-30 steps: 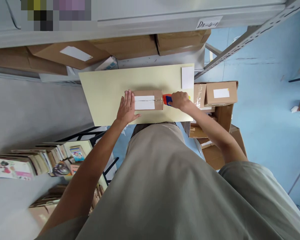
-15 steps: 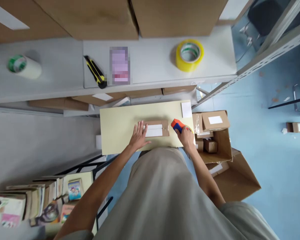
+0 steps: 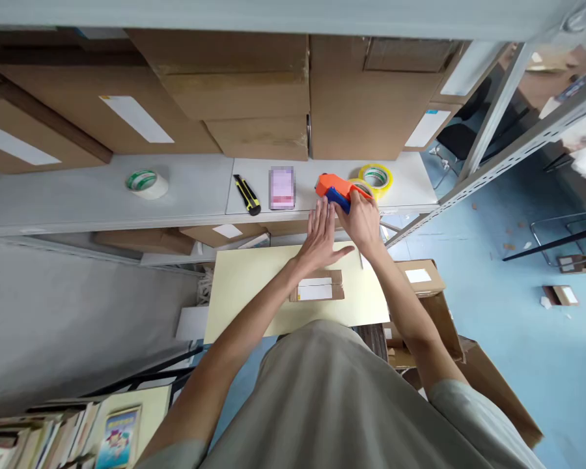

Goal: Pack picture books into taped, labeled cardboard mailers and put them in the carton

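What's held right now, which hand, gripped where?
Right hand holds the tape dispenser by its rear, handle end. Left hand is open, holding nothing.

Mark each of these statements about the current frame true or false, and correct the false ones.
1. The right hand holds an orange and blue tape dispenser. True.
2. The left hand presses flat on the small box. False: it is raised above it, fingers open, beside the dispenser.
3. A yellow and black utility knife lies on the shelf. True.
4. The yellow tape roll sits on the small box. False: it sits on the shelf, behind the dispenser.
5. The small box lies on the pale yellow board. True.
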{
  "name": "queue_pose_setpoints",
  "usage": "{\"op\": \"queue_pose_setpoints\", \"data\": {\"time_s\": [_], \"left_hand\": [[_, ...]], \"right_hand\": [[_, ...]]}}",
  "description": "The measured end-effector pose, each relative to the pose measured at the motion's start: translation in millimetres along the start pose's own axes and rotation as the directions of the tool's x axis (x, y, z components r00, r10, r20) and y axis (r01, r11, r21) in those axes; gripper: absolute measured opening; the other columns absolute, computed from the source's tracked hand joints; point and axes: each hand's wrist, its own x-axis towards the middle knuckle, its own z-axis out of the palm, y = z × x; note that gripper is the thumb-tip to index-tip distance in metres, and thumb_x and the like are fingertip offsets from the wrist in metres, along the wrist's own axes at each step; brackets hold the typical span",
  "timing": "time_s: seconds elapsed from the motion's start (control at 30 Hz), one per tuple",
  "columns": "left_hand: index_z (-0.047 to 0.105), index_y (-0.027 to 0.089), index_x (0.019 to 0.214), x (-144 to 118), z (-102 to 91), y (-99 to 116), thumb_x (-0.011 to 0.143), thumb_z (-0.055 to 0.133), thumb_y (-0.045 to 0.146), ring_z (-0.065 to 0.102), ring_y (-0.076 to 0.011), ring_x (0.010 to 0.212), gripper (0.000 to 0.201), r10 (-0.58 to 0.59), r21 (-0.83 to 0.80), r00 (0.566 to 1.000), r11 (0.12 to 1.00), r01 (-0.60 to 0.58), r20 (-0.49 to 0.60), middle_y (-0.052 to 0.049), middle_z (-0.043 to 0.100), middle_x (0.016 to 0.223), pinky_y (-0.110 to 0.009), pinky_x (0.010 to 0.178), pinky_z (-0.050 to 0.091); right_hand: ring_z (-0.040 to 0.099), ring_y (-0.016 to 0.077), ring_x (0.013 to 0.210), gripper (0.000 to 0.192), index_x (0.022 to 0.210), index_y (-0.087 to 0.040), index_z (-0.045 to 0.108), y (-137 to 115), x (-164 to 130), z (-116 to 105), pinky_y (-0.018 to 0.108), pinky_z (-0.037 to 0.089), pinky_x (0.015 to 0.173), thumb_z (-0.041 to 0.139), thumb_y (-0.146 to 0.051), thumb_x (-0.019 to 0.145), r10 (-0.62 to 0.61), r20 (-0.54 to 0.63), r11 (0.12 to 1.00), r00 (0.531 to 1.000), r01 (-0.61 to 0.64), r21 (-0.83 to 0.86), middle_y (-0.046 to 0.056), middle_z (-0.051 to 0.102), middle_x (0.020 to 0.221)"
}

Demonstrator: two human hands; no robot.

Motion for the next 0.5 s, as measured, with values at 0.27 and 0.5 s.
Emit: {"op": "queue_pose_setpoints", "data": {"time_s": [0.27, 0.5], "left_hand": [[-0.009, 0.01, 0.194, 16, 2.6, -39, 0.107, 0.076, 0.066, -0.017, -0.0438, 0.188, 0.134, -0.067, -0.139, 0.996, 0.987, 0.075, 0.056, -0.028, -0.01, 0.202, -0.069, 0.155, 0.001], [0.033, -0.001, 0.184, -120, 41.8, -53, 0.105, 0.076, 0.054, 0.03, -0.0477, 0.186, 0.105, -0.525, -0.218, 0.836, 0.808, 0.548, 0.159, -0.038, 0.031, 0.194, -0.061, 0.152, 0.029]], "right_hand": [[0.073, 0.0401, 0.134, 0.053, 0.152, 0.0, 0.068, -25, 78, 25, 0.052, 0.038, 0.132, 0.051, -0.04, 0.121, -0.007, 0.158, 0.986, 0.987, 0.033, -0.163, 0.032, 0.083, 0.137], [0.051, 0.0486, 0.166, 0.076, 0.185, -0.01, 0.041, 9, 4, 52, 0.072, 0.039, 0.138, 0.049, -0.052, 0.122, -0.031, 0.023, 0.995, 0.999, 0.033, -0.093, 0.031, 0.06, 0.175]]}}
